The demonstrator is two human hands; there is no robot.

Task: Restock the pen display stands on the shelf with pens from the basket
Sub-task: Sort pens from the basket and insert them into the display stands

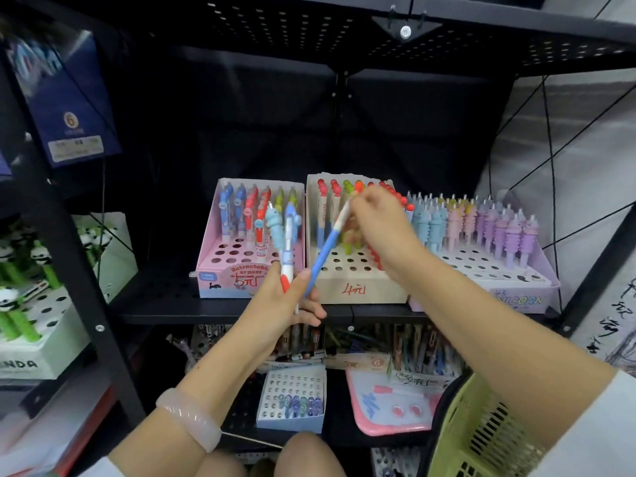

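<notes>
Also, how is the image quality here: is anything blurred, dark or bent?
Head view: the right hand at the beige stand is motion-blurred; the shelf's back is dark; the stands' fronts are well lit; the shelf post bows from the wide lens; the left hand stays fairly sharp.

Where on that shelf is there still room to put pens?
The pink stand has open holes in its front rows. The beige stand has free holes in front too. The purple stand is crowded behind, with a few front holes free.
</notes>
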